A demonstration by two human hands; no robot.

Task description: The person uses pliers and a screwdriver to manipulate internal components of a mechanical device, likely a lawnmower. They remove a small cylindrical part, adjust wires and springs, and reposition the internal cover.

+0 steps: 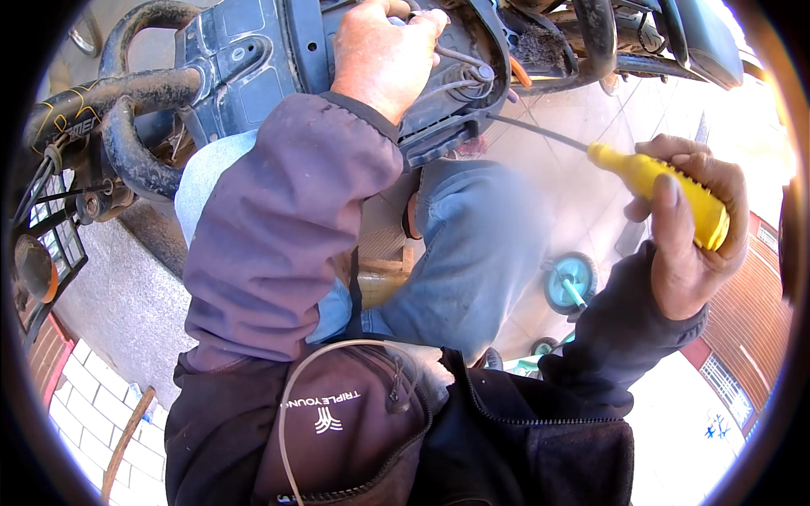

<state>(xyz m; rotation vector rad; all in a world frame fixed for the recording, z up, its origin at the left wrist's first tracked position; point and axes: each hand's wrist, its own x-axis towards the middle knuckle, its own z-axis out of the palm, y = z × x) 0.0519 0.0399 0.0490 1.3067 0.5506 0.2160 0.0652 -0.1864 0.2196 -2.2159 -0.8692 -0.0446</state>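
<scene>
1. The screwdriver (pixel 650 181) has a yellow ribbed handle and a thin dark shaft; the right hand (pixel 688 228) wraps it in a closed grip, tip pointing toward the motorcycle panel (pixel 253 59).
2. The left hand (pixel 384 51) presses its fingers closed on grey cables (pixel 468 72) beside that tip.
3. Below the right grip stands a teal wheel (pixel 569 282); the person's knee (pixel 472 244) lies between the hands.

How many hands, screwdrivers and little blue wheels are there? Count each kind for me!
Hands: 2, the left hand on the dark vehicle panel and the right hand
Screwdrivers: 1, the yellow-handled screwdriver
Blue wheels: 1, the blue wheel on the floor
Total: 4
</scene>
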